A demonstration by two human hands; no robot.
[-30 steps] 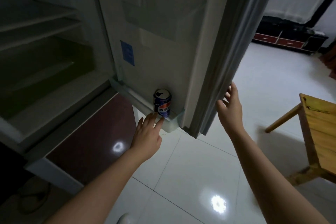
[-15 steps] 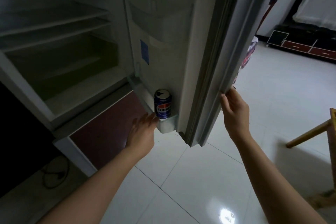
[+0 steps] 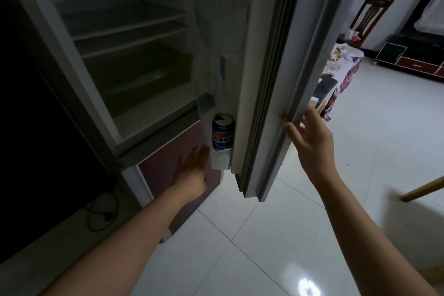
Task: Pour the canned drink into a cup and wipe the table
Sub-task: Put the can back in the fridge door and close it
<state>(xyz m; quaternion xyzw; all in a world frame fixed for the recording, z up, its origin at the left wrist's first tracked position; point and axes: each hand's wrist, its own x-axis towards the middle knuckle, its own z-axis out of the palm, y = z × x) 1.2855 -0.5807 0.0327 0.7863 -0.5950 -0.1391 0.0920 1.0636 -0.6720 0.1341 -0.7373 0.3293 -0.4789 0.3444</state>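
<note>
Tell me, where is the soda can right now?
The blue soda can stands upright in the open fridge door's bottom rack, just right of the left hand.

One head view, looking forward and down; fridge (image 3: 125, 60) near on the left; tiled floor (image 3: 252, 235) below and right.

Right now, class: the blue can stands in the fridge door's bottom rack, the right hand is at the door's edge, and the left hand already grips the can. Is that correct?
Not quite. The head view shows the left hand open just below the can, not gripping it. The can does stand in the door's bottom rack, with the right hand at the door's edge.
</note>
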